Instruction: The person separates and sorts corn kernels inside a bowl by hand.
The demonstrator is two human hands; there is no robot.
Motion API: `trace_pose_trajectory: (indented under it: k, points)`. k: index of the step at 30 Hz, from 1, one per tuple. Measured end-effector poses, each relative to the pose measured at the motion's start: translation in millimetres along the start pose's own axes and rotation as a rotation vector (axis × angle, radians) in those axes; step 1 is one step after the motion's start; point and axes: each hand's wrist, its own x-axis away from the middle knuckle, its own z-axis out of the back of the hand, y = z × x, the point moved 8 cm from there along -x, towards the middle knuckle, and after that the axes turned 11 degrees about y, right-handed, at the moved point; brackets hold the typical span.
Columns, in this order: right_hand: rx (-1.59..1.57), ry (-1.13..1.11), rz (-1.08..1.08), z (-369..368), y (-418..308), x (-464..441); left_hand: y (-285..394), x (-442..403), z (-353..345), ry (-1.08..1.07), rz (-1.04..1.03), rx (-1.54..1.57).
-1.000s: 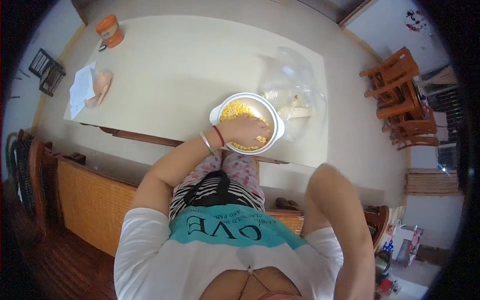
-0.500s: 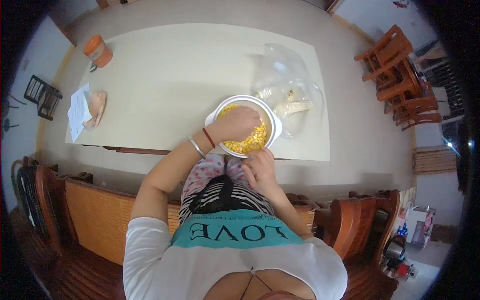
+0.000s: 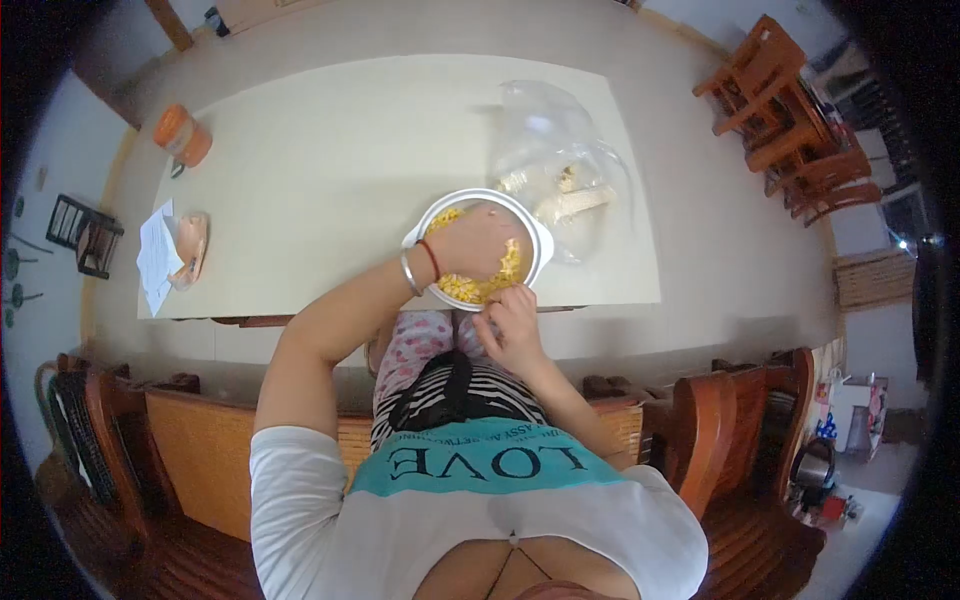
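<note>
A white two-handled pot of yellow corn kernels stands at the table's near edge. My left hand, with a red cord and a silver bangle at the wrist, is down inside it on the corn. Its fingers point into the kernels and their tips are hidden. At the pot's near right rim, my right hand has its fingers bent over the edge, holding the pot. Just beyond the pot lies a clear plastic bag with pale pieces like corn cobs in it.
On the pale table, an orange-lidded jar stands at the far left. Papers and a pinkish packet lie at the left edge. Wooden seating is behind me; stacked wooden stools stand off to the right.
My left hand has dipped and turned within the pot, covering the corn differently. My right hand stays at the rim. The whole view has shifted slightly.
</note>
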Motion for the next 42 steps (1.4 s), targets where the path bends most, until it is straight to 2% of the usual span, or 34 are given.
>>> trace_pose_trajectory:
  k: [1, 4, 11, 13, 16, 22, 25, 28, 29, 31, 33, 37, 42]
  points:
    - [0.005, 0.001, -0.003, 1.2, 0.4, -0.2, -3.6, 1.2, 7.2, 0.027, 0.016, -0.011]
    - [0.013, 0.019, -0.001, 2.0, -2.3, -0.7, -4.4, 12.6, 9.1, -0.213, -0.028, -0.184]
    - [0.022, 0.049, 0.06, -4.8, -6.9, 11.0, -18.4, 23.2, 17.2, -0.109, 0.137, -0.115]
    - [0.047, 0.042, 0.07, -2.3, -5.3, 19.2, -11.7, 10.1, 7.1, -0.14, 0.117, -0.029]
    - [0.052, 0.012, 0.071, -6.1, -4.9, 20.9, 6.1, -6.0, 14.6, 0.044, 0.082, 0.233]
    - [0.045, -0.002, 0.069, 1.2, -10.9, 17.1, 14.1, -9.9, -15.5, -0.225, 0.104, 0.182]
    - [-0.081, -0.021, -0.081, 1.0, -2.3, 13.8, 23.4, -16.5, -0.6, -0.091, 0.05, 0.127]
    - [0.054, 0.035, 0.111, -4.7, -4.6, 23.5, 21.4, -17.1, -4.1, -0.114, 0.009, 0.05]
    - [0.051, -0.035, 0.095, -4.8, -4.9, 26.5, 19.9, -17.1, -7.0, -0.151, 0.013, 0.039]
    - [0.075, -0.013, 0.11, -0.3, -7.9, 25.4, 16.6, -15.4, -10.1, -0.227, 0.046, 0.007]
    - [0.08, -0.077, 0.087, -3.5, -6.6, 25.3, 16.8, -16.5, -8.5, -0.219, 0.056, 0.008]
    - [0.047, -0.064, 0.07, -8.6, -1.0, 30.4, 9.5, -10.5, -15.3, -0.253, 0.139, 0.038]
    - [-0.006, -0.041, 0.083, -2.7, -3.0, 30.1, 10.6, -2.0, -0.5, -0.172, 0.177, 0.102]
